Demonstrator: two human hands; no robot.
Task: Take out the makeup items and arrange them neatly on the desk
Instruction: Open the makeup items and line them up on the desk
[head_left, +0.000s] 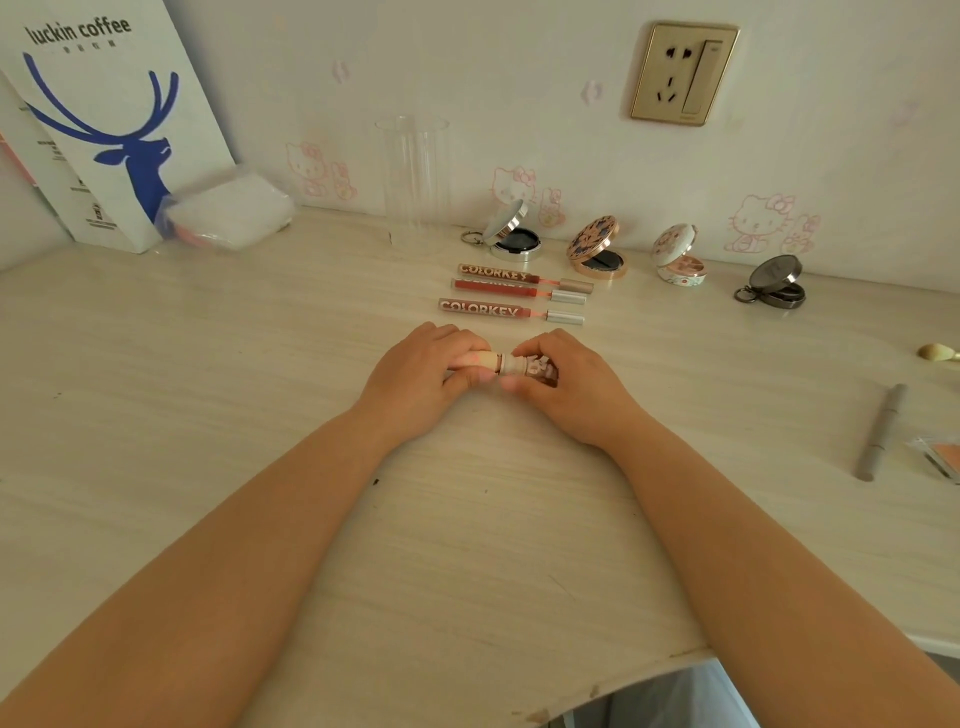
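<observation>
A small lipstick tube (503, 364) is being gripped at both ends by the left hand (423, 371) and right hand (563, 382), fingers curled around it. It is being held just above the desk (208, 389), near three Colorkey lip glosses (511, 293).

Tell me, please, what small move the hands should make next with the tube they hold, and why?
Probably lay the small tube, gripped by the left hand and the right hand, flat just in front of the three lip glosses. They lie parallel in a row, caps to the right, so matching them keeps the desk neat.

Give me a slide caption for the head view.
Both hands, left hand and right hand, hold a lipstick below three lip-gloss tubes.
</observation>
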